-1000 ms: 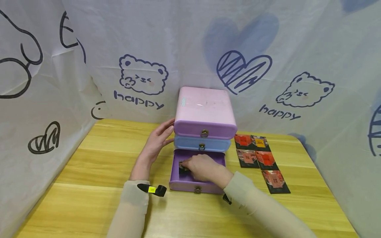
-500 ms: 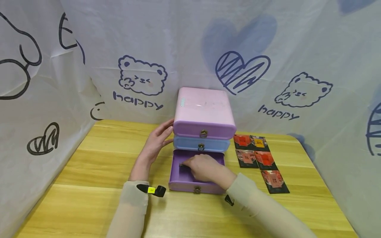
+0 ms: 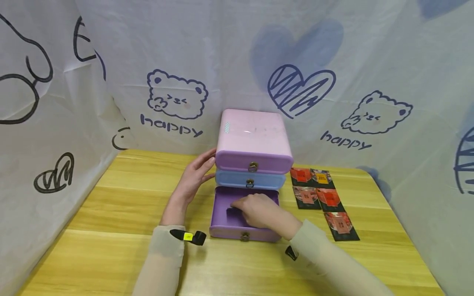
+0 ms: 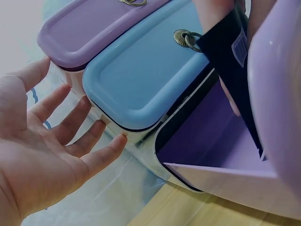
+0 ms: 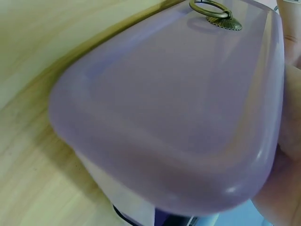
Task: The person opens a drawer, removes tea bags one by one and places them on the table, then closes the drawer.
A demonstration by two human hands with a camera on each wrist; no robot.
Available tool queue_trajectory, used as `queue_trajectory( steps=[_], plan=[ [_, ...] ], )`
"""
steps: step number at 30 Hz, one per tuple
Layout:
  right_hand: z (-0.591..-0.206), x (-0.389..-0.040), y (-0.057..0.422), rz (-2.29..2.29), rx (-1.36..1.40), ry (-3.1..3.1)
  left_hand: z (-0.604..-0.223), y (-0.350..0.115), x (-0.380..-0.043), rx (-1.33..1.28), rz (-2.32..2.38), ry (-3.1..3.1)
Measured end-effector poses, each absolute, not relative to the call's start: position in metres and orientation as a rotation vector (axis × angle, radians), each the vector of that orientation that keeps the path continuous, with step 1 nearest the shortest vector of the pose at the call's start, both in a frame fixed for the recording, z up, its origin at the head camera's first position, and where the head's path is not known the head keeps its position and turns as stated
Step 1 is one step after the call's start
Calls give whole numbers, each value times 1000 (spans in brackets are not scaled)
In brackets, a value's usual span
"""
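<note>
My right hand (image 3: 256,210) reaches into the pulled-out bottom drawer (image 3: 226,232) and pinches a flat black packet (image 4: 230,61). In the left wrist view the packet is tilted above the purple drawer floor, with a white barcode label on it; its lower part goes behind the drawer front. My left hand (image 3: 192,176) is spread beside the cabinet (image 3: 253,131), its fingertips touching the left side by the upper drawers. The right wrist view is filled by the lilac drawer front (image 5: 174,99) with its brass ring pull (image 5: 211,9); the grip is hidden there.
The closed blue drawer (image 3: 249,179) and the closed purple top drawer (image 3: 237,160) overhang the open one. Right of the cabinet, several dark packets (image 3: 340,226) with red and orange labels lie flat in rows. A printed cloth (image 3: 240,49) hangs behind the wooden table (image 3: 111,230).
My right hand shifts slightly right and towards me inside the drawer, and the packet moves with it, tilting up. My left hand stays in place.
</note>
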State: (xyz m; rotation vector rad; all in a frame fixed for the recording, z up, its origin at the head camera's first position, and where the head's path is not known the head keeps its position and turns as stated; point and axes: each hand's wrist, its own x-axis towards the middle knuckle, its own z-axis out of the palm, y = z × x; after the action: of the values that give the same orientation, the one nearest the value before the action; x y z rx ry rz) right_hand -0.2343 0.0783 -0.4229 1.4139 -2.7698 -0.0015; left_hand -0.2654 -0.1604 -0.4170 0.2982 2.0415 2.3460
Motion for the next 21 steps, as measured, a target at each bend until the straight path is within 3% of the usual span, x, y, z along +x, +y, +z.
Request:
queue_trajectory(
  steps=[21],
  plan=[
    [-427, -221, 108, 219, 1380, -2602, -417, -159, -266, 297, 2361, 2021]
  ],
)
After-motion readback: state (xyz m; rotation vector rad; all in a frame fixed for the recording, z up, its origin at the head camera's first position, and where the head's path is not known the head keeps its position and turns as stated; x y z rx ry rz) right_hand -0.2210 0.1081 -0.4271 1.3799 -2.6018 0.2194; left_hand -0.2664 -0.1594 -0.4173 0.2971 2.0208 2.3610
